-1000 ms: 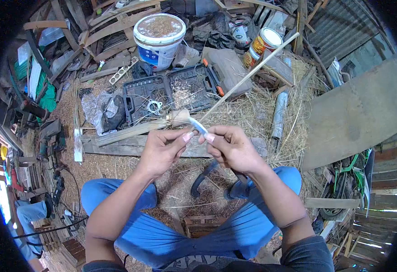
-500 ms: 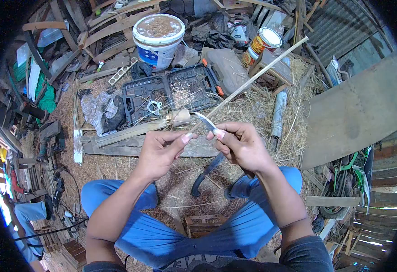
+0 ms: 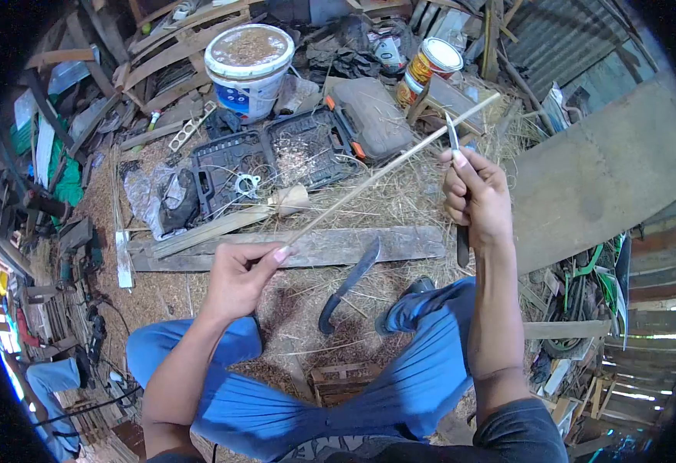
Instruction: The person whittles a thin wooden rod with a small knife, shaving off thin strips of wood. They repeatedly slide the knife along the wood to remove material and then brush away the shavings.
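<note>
My left hand [image 3: 238, 284] pinches the lower end of a long thin bamboo stick [image 3: 376, 176]. The stick slants up and away to the right, above the tool case. My right hand [image 3: 478, 197] is wrapped around a small knife [image 3: 453, 135], blade pointing up and the dark handle end showing below the fist. The blade is near the stick's far end; whether it touches cannot be told. Under the hands, a machete [image 3: 353, 279] with a dark curved handle leans its tip on a grey plank [image 3: 411, 243]. A cut bamboo piece [image 3: 288, 201] lies by the plank.
Beyond the plank lies an open tool case [image 3: 234, 158] holding shavings, beside a closed grey case [image 3: 373, 116]. A white bucket [image 3: 249, 91] and paint cans [image 3: 434, 60] stand behind. On the right leans a large sheet [image 3: 600, 170]. Another person's leg [image 3: 52, 378] shows at left.
My right hand has moved up and right with the knife, away from my left hand toward the stick's far end. My left hand has shifted left and down, still holding the stick.
</note>
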`<state>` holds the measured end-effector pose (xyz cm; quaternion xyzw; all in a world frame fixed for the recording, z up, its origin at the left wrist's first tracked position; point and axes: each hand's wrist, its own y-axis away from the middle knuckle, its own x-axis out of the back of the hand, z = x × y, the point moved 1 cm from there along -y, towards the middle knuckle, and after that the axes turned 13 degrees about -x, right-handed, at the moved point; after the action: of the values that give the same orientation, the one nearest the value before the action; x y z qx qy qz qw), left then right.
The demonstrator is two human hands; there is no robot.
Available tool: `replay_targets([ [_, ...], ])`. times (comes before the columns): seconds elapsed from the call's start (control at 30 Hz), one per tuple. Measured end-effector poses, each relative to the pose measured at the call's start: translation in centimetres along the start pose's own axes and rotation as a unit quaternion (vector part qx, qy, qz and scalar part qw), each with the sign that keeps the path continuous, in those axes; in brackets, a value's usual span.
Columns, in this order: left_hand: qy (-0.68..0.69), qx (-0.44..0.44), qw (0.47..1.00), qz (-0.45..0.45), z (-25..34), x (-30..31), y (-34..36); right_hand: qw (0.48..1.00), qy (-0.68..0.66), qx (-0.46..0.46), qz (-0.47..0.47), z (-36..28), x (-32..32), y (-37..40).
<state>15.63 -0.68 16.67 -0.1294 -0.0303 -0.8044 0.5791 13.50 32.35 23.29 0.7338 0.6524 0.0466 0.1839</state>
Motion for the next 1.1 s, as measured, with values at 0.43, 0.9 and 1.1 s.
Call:
replay_targets([
  [0.43, 0.032, 0.042, 0.998, -0.021, 0.4, -0.5, 0.1, 0.96, 0.111, -0.161, -0.202, 5.5, -7.2, 2.3],
  [0.9, 0.032, 0.019, 0.998, -0.044, -0.9, -0.4, -0.6, 0.984, 0.085, -0.106, -0.112, 3.8, -4.0, 1.2],
  [1.1, 0.063, 0.05, 0.996, -0.049, 0.1, -0.5, -0.7, 0.953, 0.093, -0.182, -0.224, 6.1, -7.3, 2.0],
])
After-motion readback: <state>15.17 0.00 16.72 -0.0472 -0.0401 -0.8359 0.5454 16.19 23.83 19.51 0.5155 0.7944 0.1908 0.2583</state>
